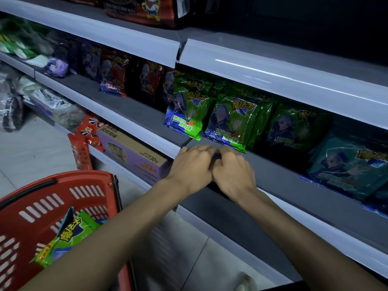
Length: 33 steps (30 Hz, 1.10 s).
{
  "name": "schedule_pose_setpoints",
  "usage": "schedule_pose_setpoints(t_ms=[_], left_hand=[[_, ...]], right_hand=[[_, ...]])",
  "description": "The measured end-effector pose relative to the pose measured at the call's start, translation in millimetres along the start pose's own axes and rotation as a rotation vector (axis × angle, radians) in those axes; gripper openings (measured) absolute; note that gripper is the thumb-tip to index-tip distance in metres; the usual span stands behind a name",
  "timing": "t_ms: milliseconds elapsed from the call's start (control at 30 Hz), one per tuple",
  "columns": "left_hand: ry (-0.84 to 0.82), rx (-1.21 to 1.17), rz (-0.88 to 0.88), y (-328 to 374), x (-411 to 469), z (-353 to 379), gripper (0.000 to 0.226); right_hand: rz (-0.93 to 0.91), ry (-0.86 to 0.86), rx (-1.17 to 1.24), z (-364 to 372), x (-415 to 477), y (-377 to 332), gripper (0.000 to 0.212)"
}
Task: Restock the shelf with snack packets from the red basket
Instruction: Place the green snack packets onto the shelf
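Knuckles up at the shelf (294, 192) front edge: left hand (193, 164) and right hand (233, 171) touching, fingers curled under (grip on anything hidden). In red basket (84, 175), green snack packet (69, 238) tilted, long axis lower-left to upper-right. Beyond, shelved packets (233, 122) upright.

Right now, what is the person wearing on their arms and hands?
Nothing visible. The left hand and right hand are ungloved, and the left forearm and right forearm are bare, with no sleeve down to the frame edge. No watch or band shows at either wrist.
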<state>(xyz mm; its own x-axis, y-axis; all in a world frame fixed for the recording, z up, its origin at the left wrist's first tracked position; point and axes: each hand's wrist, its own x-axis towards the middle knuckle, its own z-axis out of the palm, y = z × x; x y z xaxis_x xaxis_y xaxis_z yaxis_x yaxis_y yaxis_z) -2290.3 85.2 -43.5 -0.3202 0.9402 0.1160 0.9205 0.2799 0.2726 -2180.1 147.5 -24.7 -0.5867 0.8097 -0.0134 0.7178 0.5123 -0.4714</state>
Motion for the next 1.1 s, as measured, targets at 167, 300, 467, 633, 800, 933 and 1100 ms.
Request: schedule_pose_setpoints(t_ms=[167,300,467,633,800,933,1100], left_hand=[[0.056,-0.108,-0.17,-34,-75,-34,0.051],[0.043,-0.125,-0.288,-57,-129,-60,0.059],[0.088,-0.194,-0.391,-67,-191,-82,0.055],[0.199,-0.564,-0.536,-100,-256,-82,0.049],[0.261,-0.869,-0.836,-130,-312,-61,0.046],[0.121,-0.856,-1.026,-163,-339,-32,0.045],[0.166,-0.776,-1.164,-185,-355,1,0.008]], right_hand=[[-0.164,-0.042,0.137,6,-36,-37,0.054],[-0.232,-0.05,0.18,17,-64,-66,0.055],[-0.29,-0.074,0.228,23,-92,-94,0.047],[-0.368,-0.118,0.234,39,-130,-107,0.053],[-0.468,-0.237,0.3,65,-169,-118,0.052],[-0.461,-0.344,0.331,86,-177,-127,0.056],[-0.448,-0.382,0.28,98,-183,-129,0.059]])
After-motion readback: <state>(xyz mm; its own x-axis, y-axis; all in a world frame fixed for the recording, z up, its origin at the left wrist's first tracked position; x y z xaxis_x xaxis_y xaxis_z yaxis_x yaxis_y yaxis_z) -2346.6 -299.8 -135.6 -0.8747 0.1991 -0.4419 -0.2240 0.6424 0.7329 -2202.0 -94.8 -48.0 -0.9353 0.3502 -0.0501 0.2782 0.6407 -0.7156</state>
